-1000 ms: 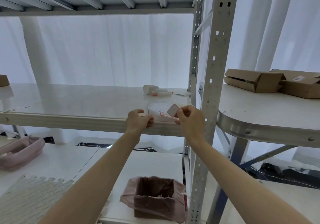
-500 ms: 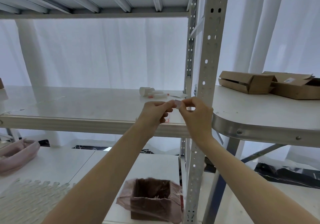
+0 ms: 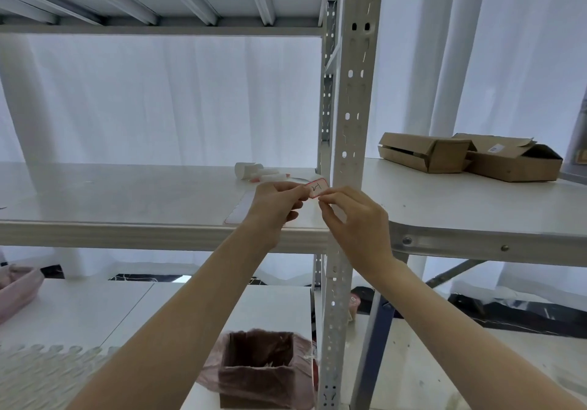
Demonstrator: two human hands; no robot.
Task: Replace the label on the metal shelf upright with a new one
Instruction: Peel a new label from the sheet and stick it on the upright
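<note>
A small white label with a red border and a handwritten mark (image 3: pixel 317 188) is pinched between both hands, just left of the perforated metal shelf upright (image 3: pixel 351 130). My left hand (image 3: pixel 274 206) grips its left end, and my right hand (image 3: pixel 355 222) pinches its lower right corner with thumb and forefinger. The label faces me and hangs above the shelf board (image 3: pixel 127 200). A label sheet (image 3: pixel 241 211) lies flat on the shelf under my left hand, partly hidden by it.
A white roll and small pens (image 3: pixel 254 171) lie at the back of the shelf. Two cardboard boxes (image 3: pixel 470 155) sit on the rounded table (image 3: pixel 476 219) to the right. Below stand a bag-lined box (image 3: pixel 260 368), bubble wrap (image 3: pixel 41 374) and a pink pouch (image 3: pixel 16 289).
Both hands have lifted from the label sheet at the shelf edge and moved up and right toward the upright. The label, peeled off by my right hand, is now held by both hands, face to me.
</note>
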